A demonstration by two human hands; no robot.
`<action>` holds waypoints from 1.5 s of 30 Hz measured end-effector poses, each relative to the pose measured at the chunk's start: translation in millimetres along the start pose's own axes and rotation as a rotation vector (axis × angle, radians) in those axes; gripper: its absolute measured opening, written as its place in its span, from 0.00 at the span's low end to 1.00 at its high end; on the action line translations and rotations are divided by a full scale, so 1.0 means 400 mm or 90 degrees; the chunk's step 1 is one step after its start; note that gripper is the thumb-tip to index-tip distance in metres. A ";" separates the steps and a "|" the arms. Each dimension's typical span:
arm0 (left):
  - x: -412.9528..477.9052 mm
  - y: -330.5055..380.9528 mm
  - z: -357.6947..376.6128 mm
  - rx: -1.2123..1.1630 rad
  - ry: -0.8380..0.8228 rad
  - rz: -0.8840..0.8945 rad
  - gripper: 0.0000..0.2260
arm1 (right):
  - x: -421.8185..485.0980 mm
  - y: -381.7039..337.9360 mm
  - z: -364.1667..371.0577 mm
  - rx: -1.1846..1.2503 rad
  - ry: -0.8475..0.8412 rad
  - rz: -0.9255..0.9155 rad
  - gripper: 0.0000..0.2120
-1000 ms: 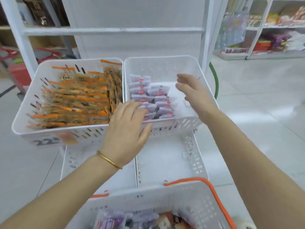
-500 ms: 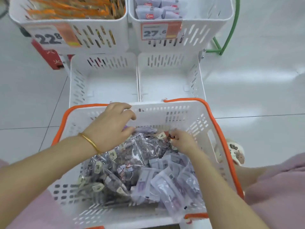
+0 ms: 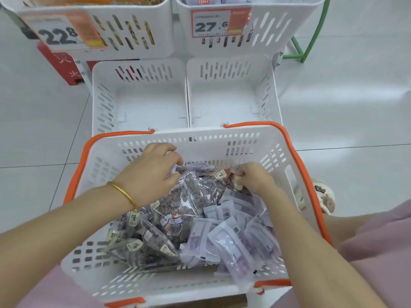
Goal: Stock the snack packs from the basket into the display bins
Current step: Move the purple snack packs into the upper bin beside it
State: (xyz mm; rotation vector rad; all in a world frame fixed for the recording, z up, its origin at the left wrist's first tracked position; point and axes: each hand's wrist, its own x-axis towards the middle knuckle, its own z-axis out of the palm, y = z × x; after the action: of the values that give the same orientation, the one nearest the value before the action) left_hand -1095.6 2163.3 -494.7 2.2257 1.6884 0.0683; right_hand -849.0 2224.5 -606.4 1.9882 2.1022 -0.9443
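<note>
Head view, the only angle there is: both hands are down in the basket (image 3: 297, 152), which sits right in front of the person and butts up against the front of the two lower bins. The left hand (image 3: 153, 174) has its fingers (image 3: 175, 157) curled, and it looks like they're pinching the top edge of one of the clear packs (image 3: 184, 196) at the far end of the pile. The right hand (image 3: 255, 180) is bunched up tight too, nipping what looks like the corner of another clear one just beside it.

Handling-wise, I'd guess these are light, floppy bags with lumpy dark stuff inside. The film is glossy, so probably slick, and they're heaped and overlapping, so lifting one may drag its neighbours along. Grabbing the sealed top edge or a corner seems the safest bet, since a squeeze in the middle could crush the contents. The purple packs (image 3: 233, 243) nearer the body look flatter and stiffer, so they'd be easy to fan out and take several at once.

Room to move: the lower left bin (image 3: 97, 96) and lower right bin (image 3: 269, 92) are both wide open on top with nothing in them, just past the basket's far wall. The upper left bin (image 3: 138, 48) and upper right bin (image 3: 280, 25) overhang their back ends, so drop in from the front and watch knuckles on the slotted rims.
</note>
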 end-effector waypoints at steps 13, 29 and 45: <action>0.017 0.037 -0.006 -0.399 -0.042 -0.100 0.28 | -0.152 -0.233 -0.213 0.517 0.022 -0.240 0.04; -0.184 -0.187 -0.020 -0.561 0.166 -0.421 0.13 | -0.057 -0.307 0.131 -0.141 -0.065 -0.296 0.29; -0.166 -0.167 -0.054 -0.779 0.134 -0.403 0.20 | -0.107 -0.289 -0.017 0.284 -0.122 -0.243 0.11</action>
State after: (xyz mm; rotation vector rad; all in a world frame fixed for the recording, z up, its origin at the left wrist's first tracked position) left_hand -1181.9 2121.2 -483.3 0.7870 1.6476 0.9078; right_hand -948.0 2195.7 -538.6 1.5794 2.3587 -1.7251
